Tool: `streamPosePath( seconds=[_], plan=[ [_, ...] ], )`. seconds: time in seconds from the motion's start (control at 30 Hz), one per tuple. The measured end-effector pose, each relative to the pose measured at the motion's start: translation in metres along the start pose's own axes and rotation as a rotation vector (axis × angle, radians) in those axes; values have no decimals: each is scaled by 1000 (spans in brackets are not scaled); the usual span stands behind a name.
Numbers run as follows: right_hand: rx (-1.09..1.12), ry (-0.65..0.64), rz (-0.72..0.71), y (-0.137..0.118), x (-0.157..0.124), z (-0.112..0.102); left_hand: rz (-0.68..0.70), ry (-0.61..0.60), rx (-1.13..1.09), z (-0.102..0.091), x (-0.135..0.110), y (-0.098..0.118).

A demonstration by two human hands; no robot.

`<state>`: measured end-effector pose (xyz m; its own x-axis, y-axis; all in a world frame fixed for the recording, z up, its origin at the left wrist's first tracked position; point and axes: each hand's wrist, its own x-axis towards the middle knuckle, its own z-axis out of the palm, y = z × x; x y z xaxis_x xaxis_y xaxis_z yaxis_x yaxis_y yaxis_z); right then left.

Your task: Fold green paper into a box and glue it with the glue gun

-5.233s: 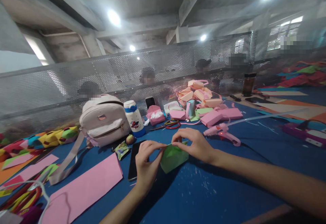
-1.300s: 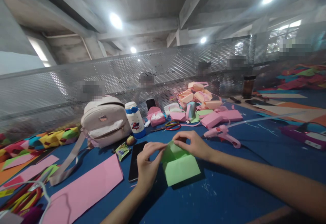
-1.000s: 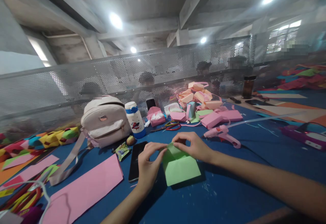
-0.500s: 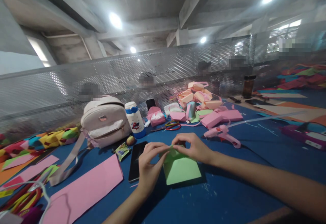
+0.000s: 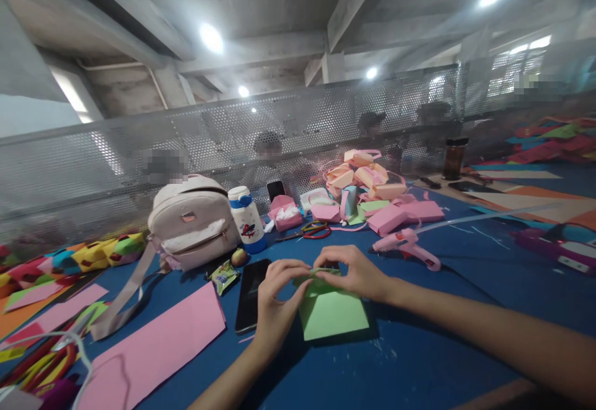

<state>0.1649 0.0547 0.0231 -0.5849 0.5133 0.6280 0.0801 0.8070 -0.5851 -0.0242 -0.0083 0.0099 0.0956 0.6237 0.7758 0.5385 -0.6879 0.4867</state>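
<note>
A folded piece of light green paper [image 5: 333, 317] rests on the blue table in front of me. My left hand [image 5: 279, 301] pinches its far left edge between thumb and fingers. On the far right edge, my right hand [image 5: 349, 273] is closed in the same way, thumb towards me. The far part of the paper stands up as a flap between both hands, partly hidden by the fingers. A black phone [image 5: 251, 295] lies just left of my left hand. To the right of my right hand is a pink glue gun [image 5: 406, 247] with a long clear glue stick.
Pink paper [image 5: 162, 351] lies at left, near scissors [image 5: 51, 360]. Behind stand a white backpack [image 5: 193, 220], a bottle [image 5: 246, 220] and a pile of paper bags [image 5: 363, 177]. Red-handled scissors [image 5: 316, 230] lie beyond my hands. A perforated metal screen [image 5: 298, 130] closes the back.
The far flap of the green paper has tilted, showing more of a folded strip under the fingers. Both hands have shifted only slightly.
</note>
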Motion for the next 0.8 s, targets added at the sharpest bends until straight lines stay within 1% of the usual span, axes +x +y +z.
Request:
streamPosePath(
  seconds=[0.13,0.3,0.57,0.67,0.8],
  plan=[
    [-14,-16,-25,2,-1,3,30,-15,10,0,0,0],
    [-33,-33,-53,4,-2,5,26,-34,-10,0,-1,-3],
    [-41,-24,-38,4,-1,3,37,-1,-36,-1,-4,-6],
    [-23,-2,-20,4,0,2,39,1,-37,-1,-3,-6],
    [2,43,1,5,1,1,5,19,-42,-1,-3,-5]
  ],
)
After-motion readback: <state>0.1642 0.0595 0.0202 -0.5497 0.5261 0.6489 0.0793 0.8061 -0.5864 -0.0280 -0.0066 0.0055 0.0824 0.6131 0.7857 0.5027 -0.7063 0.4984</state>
